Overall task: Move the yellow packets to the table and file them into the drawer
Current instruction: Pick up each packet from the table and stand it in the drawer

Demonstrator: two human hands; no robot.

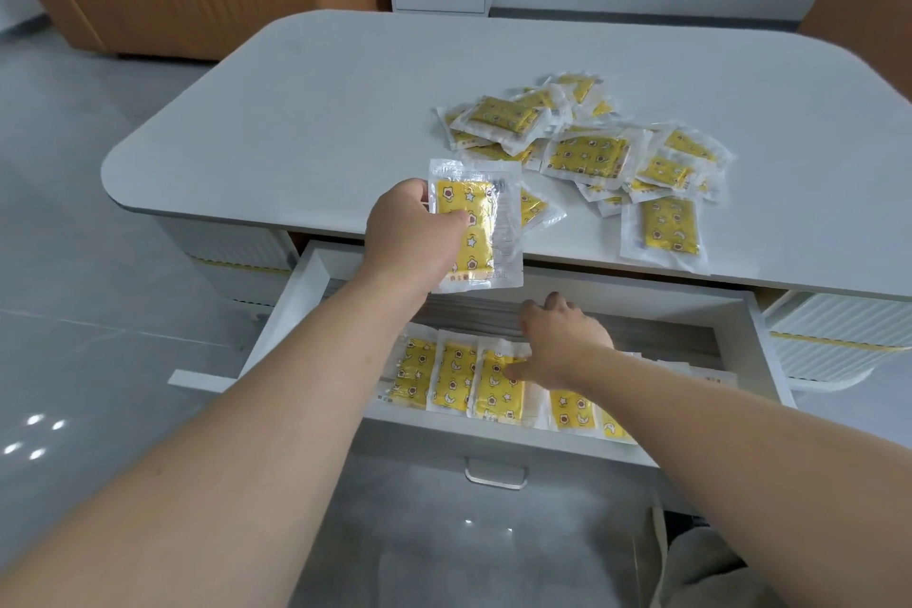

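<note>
Head view: white desk (321, 114), grey floor (74, 262), loose packets (587, 148) on top, drawer (296, 301) out; your left hand (412, 232) grips one packet (486, 232), right hand (562, 341), fingers spread, touches filed packets (454, 378).

Two bare forearms (256, 410), bare left hand (412, 235), bare right hand (562, 343).

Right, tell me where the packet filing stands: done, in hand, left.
Done: a row of filed packets sits in the open drawer. In hand: the left hand grips a single packet above the drawer, while the right hand touches the filed row. Left: a loose pile of packets lies on the table, so plenty remains.
</note>
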